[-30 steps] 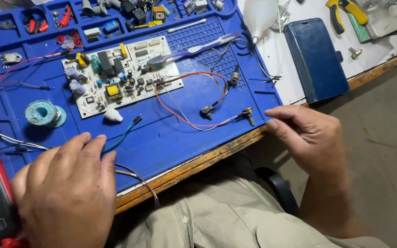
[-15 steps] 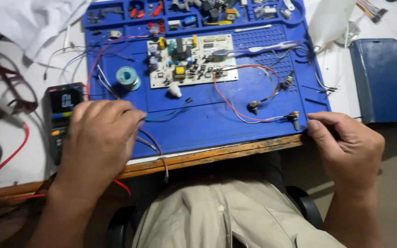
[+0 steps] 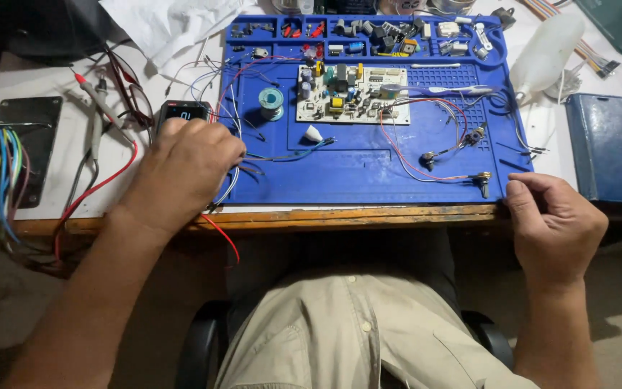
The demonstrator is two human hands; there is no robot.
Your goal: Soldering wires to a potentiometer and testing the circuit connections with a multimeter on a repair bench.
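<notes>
A white-topped wooden-edged desk (image 3: 52,194) carries a large blue silicone repair mat (image 3: 368,169) with a row of small parts compartments along its far edge. To the right of the mat lies a dark blue phone case (image 3: 608,148), with a white plastic squeeze bottle (image 3: 547,52) just behind it. A crumpled white cloth (image 3: 160,25) sits at the far left. On the mat's upper middle rests a white rectangular circuit board (image 3: 352,94) dense with components, a small spool of solder wire (image 3: 271,102) just to its left, and red wires (image 3: 426,140) looping from the board to small potentiometers near the mat's right front edge.

The left hand (image 3: 185,173) lies over a black digital multimeter (image 3: 181,112) at the mat's left edge, covering most of it so only the lit display end shows beyond the knuckles; its grip is curled loosely down onto the meter's body, though what the fingers pinch cannot be told. Red and black test leads (image 3: 102,101) trail across the desk to the left. The right hand (image 3: 552,223) rests at the desk's front edge by the mat's right corner, its grip pressed together with fingers curled in and holding nothing visible.
</notes>
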